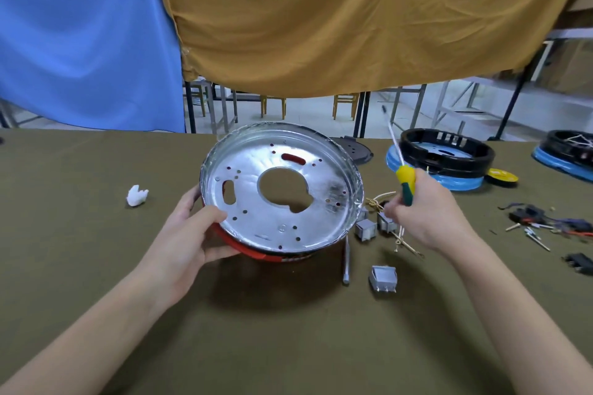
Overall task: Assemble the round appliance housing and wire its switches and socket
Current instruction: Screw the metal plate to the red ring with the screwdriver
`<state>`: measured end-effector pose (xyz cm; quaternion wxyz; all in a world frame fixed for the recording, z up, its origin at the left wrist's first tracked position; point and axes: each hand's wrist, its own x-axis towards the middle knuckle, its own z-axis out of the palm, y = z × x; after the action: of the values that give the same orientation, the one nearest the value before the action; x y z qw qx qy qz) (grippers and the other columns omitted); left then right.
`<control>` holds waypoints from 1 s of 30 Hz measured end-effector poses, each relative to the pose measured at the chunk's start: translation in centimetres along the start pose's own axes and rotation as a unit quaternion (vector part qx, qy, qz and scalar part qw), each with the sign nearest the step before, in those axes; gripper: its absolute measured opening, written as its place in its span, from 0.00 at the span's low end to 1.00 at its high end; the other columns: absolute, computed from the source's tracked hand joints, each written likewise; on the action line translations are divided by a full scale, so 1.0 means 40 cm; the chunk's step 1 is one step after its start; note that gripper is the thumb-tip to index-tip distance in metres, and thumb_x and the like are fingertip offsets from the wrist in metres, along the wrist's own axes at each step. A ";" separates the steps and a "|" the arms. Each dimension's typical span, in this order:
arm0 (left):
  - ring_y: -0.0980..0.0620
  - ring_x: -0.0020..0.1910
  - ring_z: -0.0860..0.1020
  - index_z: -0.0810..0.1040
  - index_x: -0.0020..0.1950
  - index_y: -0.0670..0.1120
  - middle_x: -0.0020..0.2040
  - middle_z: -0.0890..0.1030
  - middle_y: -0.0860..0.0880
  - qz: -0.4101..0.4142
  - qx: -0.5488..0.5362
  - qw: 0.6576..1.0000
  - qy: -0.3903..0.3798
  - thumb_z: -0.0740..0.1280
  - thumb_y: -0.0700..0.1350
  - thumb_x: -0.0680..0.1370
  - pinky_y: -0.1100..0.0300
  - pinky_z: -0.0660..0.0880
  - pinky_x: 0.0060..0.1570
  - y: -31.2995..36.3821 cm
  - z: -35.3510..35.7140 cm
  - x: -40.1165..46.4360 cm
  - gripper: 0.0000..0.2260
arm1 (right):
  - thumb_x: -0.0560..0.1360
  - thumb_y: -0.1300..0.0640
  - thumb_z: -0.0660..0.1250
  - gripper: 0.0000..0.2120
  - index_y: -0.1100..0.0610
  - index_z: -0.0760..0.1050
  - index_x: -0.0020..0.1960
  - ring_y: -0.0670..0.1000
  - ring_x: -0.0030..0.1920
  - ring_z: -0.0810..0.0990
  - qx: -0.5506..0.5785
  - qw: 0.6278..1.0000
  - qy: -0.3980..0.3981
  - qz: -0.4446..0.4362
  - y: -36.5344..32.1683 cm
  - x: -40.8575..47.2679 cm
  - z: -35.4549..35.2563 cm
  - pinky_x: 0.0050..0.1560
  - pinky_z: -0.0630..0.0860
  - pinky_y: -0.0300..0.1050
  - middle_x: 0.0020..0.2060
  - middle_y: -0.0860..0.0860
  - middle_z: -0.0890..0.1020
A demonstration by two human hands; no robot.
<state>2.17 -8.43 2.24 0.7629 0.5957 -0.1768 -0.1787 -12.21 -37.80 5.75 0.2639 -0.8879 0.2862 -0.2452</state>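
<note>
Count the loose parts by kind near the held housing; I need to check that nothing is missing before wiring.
Grey switches: 3
Screwdrivers: 1, in the right hand
Grey metal rods: 1
White scraps: 1
Total: 6

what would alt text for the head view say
A person's left hand tilts up a round silver housing with a red outer wall, while the right hand holds a yellow-green screwdriver. Grey switches and wires lie on the olive table.
</note>
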 end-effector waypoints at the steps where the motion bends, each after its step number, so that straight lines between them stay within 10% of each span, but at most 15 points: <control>1: 0.48 0.51 0.84 0.75 0.66 0.55 0.56 0.84 0.47 0.001 -0.008 1.000 0.005 0.64 0.37 0.77 0.50 0.82 0.41 0.003 -0.001 0.001 0.20 | 0.73 0.62 0.70 0.09 0.57 0.69 0.47 0.55 0.43 0.83 0.059 0.998 0.007 -0.020 -0.014 -0.007 -0.004 0.42 0.78 0.50 0.38 0.50 0.83; 7: 0.48 0.46 0.83 0.75 0.67 0.55 0.56 0.84 0.46 -0.017 -0.020 1.000 -0.001 0.66 0.37 0.78 0.50 0.82 0.41 0.010 0.005 -0.005 0.20 | 0.67 0.58 0.80 0.18 0.53 0.70 0.45 0.46 0.35 0.83 0.238 0.959 -0.056 -0.141 -0.120 -0.069 0.001 0.36 0.77 0.35 0.38 0.47 0.85; 18: 0.48 0.49 0.84 0.72 0.68 0.57 0.56 0.84 0.46 -0.019 -0.028 0.999 -0.011 0.67 0.40 0.78 0.51 0.82 0.42 0.007 0.014 -0.017 0.21 | 0.68 0.60 0.76 0.16 0.53 0.69 0.43 0.52 0.40 0.85 0.121 0.910 -0.330 -0.219 -0.245 -0.043 0.079 0.46 0.82 0.52 0.41 0.50 0.86; 30: 0.49 0.49 0.85 0.73 0.66 0.60 0.54 0.85 0.47 0.012 -0.023 1.000 -0.017 0.68 0.39 0.77 0.48 0.82 0.41 -0.001 0.017 -0.014 0.22 | 0.67 0.60 0.77 0.20 0.57 0.68 0.50 0.50 0.45 0.86 0.078 0.906 -0.371 -0.190 -0.229 -0.042 0.089 0.58 0.77 0.60 0.42 0.47 0.87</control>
<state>1.35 -8.74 2.32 0.7756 0.5726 -0.1922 -0.1836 -7.86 -29.18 8.21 0.3680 -0.9288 -0.0268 0.0346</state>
